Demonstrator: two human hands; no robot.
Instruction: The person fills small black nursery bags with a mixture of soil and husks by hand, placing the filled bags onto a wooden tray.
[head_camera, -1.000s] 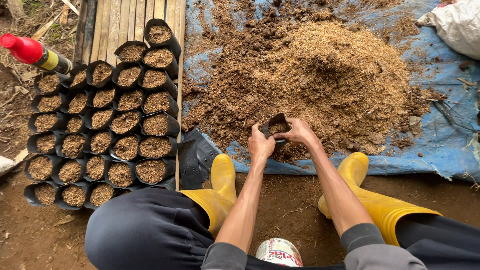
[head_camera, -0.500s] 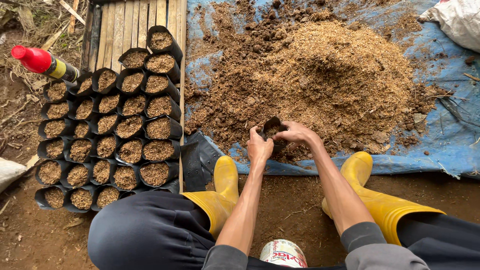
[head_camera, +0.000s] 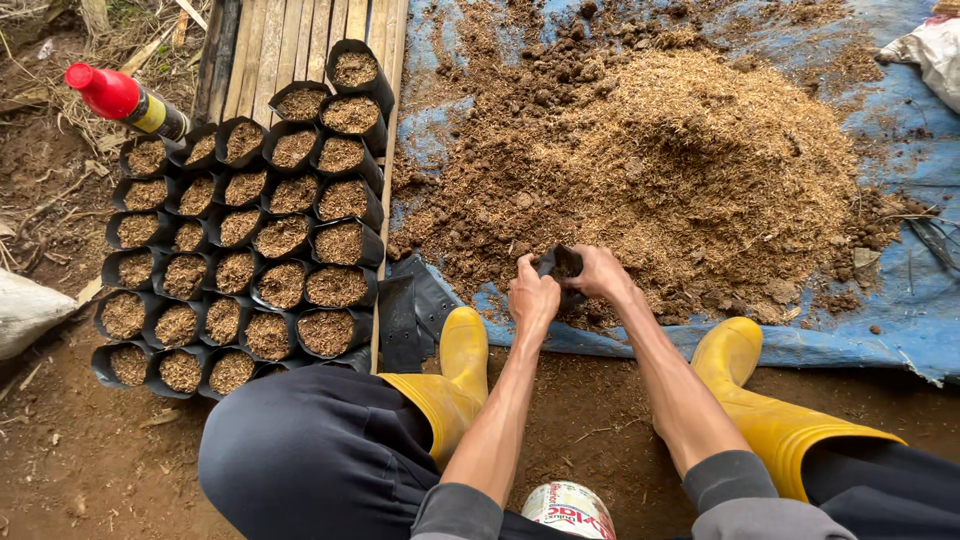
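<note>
A crumpled blue tarp (head_camera: 930, 300) lay on bare reddish earth and carried a broad, loose heap of soil mix (head_camera: 690, 170), fibrous and tan at its crown, darker and clumpy toward its edges. To the left, rows of filled black bags (head_camera: 250, 260), soft-walled and round-mouthed, stood packed against each other, partly on wooden slats (head_camera: 290, 40). Two glossy yellow rubber boots (head_camera: 450, 375) flanked the person's forearms. A red-capped bottle (head_camera: 125, 100) lay beside the rows. At the heap's near edge sat a small black planting bag (head_camera: 562, 264), thin and floppy, its mouth open. The left hand (head_camera: 533, 297) pinched its left rim, fingers clenched on the plastic; the right hand (head_camera: 600, 272) gripped the right rim, fingers curled over it.
</note>
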